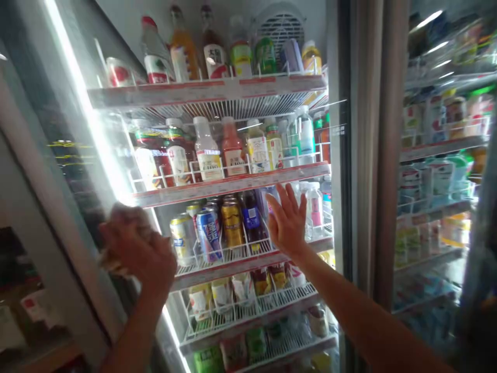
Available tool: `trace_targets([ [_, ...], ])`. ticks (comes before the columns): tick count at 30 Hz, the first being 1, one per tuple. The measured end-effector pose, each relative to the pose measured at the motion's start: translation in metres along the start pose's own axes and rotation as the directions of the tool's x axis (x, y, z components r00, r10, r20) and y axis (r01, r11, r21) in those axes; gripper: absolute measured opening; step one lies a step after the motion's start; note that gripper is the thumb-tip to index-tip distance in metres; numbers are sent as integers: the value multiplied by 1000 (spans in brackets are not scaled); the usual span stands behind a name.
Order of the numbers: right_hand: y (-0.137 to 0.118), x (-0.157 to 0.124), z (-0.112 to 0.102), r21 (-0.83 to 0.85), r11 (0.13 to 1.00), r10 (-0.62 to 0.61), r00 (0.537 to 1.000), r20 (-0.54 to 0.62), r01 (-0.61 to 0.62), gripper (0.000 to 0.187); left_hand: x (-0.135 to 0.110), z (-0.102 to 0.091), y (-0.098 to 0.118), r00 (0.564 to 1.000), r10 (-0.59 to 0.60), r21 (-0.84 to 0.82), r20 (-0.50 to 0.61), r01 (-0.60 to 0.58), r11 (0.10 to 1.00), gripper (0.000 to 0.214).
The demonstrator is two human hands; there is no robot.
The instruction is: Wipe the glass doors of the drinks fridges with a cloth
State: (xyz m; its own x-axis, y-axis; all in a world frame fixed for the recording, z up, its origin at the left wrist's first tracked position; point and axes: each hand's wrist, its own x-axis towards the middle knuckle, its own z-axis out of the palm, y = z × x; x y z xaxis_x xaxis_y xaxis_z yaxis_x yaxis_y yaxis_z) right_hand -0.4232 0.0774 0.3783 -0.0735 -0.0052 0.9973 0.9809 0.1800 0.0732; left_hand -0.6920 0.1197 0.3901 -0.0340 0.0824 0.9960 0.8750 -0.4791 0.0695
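My left hand (142, 254), smeared by motion, is closed around a crumpled cloth (126, 220) at the left side of a lit drinks fridge, near its bright light strip (87, 114). My right hand (287, 220) is open with fingers spread, held up in front of the middle shelf. Nothing is in it. Behind its fingers are a dark bottle with a blue label (251, 215) and a clear bottle with pink contents (315, 207). Whether the right fingertips touch anything, I cannot tell. Left of that hand stand a gold can (232, 223) and a blue can (209, 235).
White wire fronts edge the fridge shelves. Upper shelves hold upright bottles, such as an orange drink bottle (183, 52); a lower rack (248, 305) holds cups and packs. A metal frame post (375, 181) divides this fridge from another stocked one at right.
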Motion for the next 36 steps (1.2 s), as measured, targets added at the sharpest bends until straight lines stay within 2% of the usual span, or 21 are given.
trace_targets([
  [2, 2, -1, -1, 21, 1000, -20, 1000, 4, 20, 60, -19, 17, 44, 989, 143, -9, 42, -142, 990, 52],
  [4, 8, -3, -4, 36, 997, -65, 998, 1, 65, 59, -38, 34, 84, 901, 413, -57, 134, -409, 911, 50],
  [7, 18, -7, -9, 24, 991, -129, 991, 29, 128, 58, -42, 38, 87, 757, 635, -148, 153, -618, 772, 53],
  [8, 20, -8, -10, 19, 990, -139, 989, 41, 138, 58, -34, 33, 72, 759, 635, -142, 145, -619, 772, 56],
  [10, 22, -11, -10, 17, 989, -145, 988, 50, 144, 58, -9, 20, 32, 840, 533, -78, 102, -527, 846, 62],
  [12, 21, -13, -10, 22, 990, -142, 989, 44, 141, 58, 10, 10, 3, 954, 287, -18, -81, -290, 957, 61],
  [14, 20, -13, -9, 25, 990, -136, 990, 42, 136, 57, 3, 8, -2, 974, 203, -6, -99, -204, 979, 60],
  [15, 20, -13, -8, 27, 991, -133, 990, 42, 132, 57, -12, 10, 3, 964, 263, -1, -27, -264, 965, 60],
  [17, 20, -14, -8, 40, 990, -134, 990, 41, 132, 57, -55, 15, 20, 822, 532, -47, 206, -534, 844, 59],
  [20, 23, -14, -8, 70, 986, -154, 988, 30, 151, 57, -97, 16, 30, 401, 864, -259, 304, -838, 480, 48],
  [21, 23, -14, -9, 77, 985, -159, 987, 24, 156, 57, -94, 14, 25, 326, 896, -294, 301, -862, 412, 46],
  [22, 24, -14, -9, 81, 984, -162, 986, 22, 160, 56, -83, 11, 18, 324, 895, -291, 305, -864, 412, 47],
  [23, 24, -14, -9, 82, 984, -163, 986, 21, 161, 56, -65, 8, 11, 394, 867, -252, 304, -845, 472, 49],
  [26, 23, -14, -9, 83, 985, -155, 988, 7, 154, 54, -12, 4, -1, 805, 553, -2, 216, -566, 825, 62],
  [27, 23, -14, -9, 85, 985, -152, 988, 4, 151, 54, -7, 5, 2, 872, 463, 37, 157, -474, 880, 64],
  [28, 23, -14, -9, 86, 985, -150, 989, 5, 149, 54, -11, 6, 8, 877, 460, 38, 143, -469, 882, 65],
  [29, 23, -15, -8, 88, 985, -146, 989, 5, 145, 54, -22, 8, 15, 829, 532, 13, 173, -542, 840, 65],
  [31, 24, -15, -8, 95, 985, -147, 989, 11, 146, 54, -55, 12, 29, 530, 803, -147, 272, -802, 579, 61],
  [33, 24, -16, -8, 111, 982, -153, 988, 17, 151, 54, -74, 15, 37, 330, 903, -250, 276, -882, 398, 51],
  [34, 25, -16, -8, 124, 981, -155, 988, 16, 152, 54, -72, 16, 39, 318, 908, -256, 273, -886, 388, 48],
  [36, 24, -15, -9, 155, 977, -152, 988, 7, 149, 55, -44, 18, 42, 453, 851, -191, 265, -840, 507, 52],
])
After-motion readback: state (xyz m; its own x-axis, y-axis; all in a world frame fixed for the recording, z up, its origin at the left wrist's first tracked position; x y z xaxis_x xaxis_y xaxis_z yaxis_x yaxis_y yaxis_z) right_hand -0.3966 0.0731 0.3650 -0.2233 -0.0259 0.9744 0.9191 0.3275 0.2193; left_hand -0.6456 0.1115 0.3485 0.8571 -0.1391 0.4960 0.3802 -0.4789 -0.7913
